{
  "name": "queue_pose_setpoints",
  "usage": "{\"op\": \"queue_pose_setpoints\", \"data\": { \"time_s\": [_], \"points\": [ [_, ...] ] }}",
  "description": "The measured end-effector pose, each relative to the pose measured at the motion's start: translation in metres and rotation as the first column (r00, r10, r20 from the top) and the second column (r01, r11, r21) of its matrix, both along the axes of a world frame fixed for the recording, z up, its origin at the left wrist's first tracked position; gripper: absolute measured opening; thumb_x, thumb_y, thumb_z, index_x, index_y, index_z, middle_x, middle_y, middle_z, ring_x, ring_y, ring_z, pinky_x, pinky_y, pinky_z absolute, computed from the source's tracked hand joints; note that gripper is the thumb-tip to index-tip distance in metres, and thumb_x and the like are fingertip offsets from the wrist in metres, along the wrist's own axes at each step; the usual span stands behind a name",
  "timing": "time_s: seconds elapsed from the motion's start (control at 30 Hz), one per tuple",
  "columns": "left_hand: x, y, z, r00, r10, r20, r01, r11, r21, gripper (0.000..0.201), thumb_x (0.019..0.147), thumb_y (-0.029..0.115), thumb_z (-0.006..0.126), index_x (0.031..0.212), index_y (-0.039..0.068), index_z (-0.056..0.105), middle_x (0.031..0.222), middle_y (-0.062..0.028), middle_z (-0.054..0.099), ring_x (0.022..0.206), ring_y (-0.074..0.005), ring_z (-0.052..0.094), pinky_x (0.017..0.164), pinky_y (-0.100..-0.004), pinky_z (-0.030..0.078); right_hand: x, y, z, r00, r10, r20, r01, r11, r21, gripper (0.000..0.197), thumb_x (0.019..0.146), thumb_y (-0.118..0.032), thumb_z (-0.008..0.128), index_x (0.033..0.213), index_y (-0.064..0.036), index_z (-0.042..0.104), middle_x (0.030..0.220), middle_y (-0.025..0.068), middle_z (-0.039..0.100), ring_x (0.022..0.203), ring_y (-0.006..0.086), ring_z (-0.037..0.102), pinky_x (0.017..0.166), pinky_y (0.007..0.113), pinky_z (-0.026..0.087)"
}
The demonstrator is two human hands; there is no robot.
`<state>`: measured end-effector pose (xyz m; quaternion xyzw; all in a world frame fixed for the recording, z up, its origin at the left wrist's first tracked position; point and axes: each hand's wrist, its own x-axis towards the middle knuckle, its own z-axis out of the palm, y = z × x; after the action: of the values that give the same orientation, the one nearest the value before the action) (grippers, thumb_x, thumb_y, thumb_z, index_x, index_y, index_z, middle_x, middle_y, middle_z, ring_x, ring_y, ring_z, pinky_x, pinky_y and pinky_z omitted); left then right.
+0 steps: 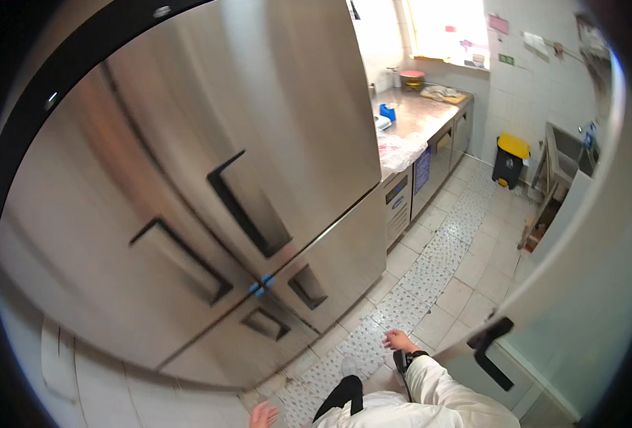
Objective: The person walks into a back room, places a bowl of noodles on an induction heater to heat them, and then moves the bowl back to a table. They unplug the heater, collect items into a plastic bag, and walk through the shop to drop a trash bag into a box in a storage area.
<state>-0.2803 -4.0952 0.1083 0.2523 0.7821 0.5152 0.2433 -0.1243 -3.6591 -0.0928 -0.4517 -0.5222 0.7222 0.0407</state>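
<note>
My right hand [398, 341] hangs over the tiled floor, its fingers loosely bent and apart, with nothing visible in it. A black band circles its wrist below a white sleeve [448, 389]. Low at the bottom edge, only part of my left hand [263, 415] shows, its fingers parted and nothing seen in them. To the left stands a big stainless steel refrigerator [309, 107] with several doors and recessed handles, all doors closed. My left hand is nearest its base, not touching it. On my right is a pale door [587, 285] with a black lever handle [491, 353].
A steel counter [419, 118] runs beyond the refrigerator, bearing a clear plastic bag [401, 151], a blue item [387, 112] and a cutting board [453, 98]. Further back are a black bin with a yellow lid [513, 146] and a steel sink [567, 150]. Perforated drain covers [430, 274] line the floor.
</note>
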Motion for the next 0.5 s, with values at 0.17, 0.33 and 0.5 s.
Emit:
{"op": "queue_pose_setpoints", "data": {
  "time_s": [0.17, 0.33, 0.5],
  "points": [
    [-0.133, 0.216, 0.075, 0.897, -0.392, 0.205, 0.415, 0.907, -0.078, 0.04, 0.085, 0.018, 0.044, 0.121, 0.004, 0.03, 0.111, -0.0112, 0.046, 0.1, -0.0162, 0.045, 0.083, -0.0283, 0.038, -0.077, 0.104, 0.038, 0.933, -0.333, -0.138, 0.348, 0.932, 0.103, 0.042, 0.078, -0.018, 0.048, 0.117, -0.0118, 0.037, 0.102, 0.0074, 0.046, 0.082, 0.0187, 0.046, 0.059, 0.034, 0.042],
    [-0.157, 0.377, 0.135, 0.402, -0.915, 0.034, 0.857, 0.362, -0.367, 0.047, 0.082, 0.023, 0.05, 0.119, 0.001, 0.034, 0.112, -0.0154, 0.046, 0.102, -0.022, 0.046, 0.087, -0.031, 0.036, -0.113, 0.227, 0.143, 0.85, -0.365, -0.38, 0.411, 0.911, 0.043, 0.063, 0.076, -0.025, 0.054, 0.129, -0.0253, 0.021, 0.135, 0.0105, 0.013, 0.118, 0.0251, 0.022, 0.081, 0.044, 0.035],
    [-0.158, 0.462, 0.075, 0.356, -0.838, 0.413, 0.934, 0.299, -0.198, 0.04, 0.084, 0.022, 0.045, 0.118, 0.002, 0.036, 0.11, -0.0126, 0.049, 0.1, -0.0184, 0.048, 0.085, -0.0282, 0.037, -0.15, 0.363, 0.185, 0.616, -0.519, -0.593, 0.479, 0.844, -0.242, 0.067, 0.076, -0.028, 0.053, 0.131, -0.027, 0.015, 0.137, 0.0117, 0.002, 0.125, 0.027, 0.006, 0.091, 0.049, 0.02]
  ]
}}
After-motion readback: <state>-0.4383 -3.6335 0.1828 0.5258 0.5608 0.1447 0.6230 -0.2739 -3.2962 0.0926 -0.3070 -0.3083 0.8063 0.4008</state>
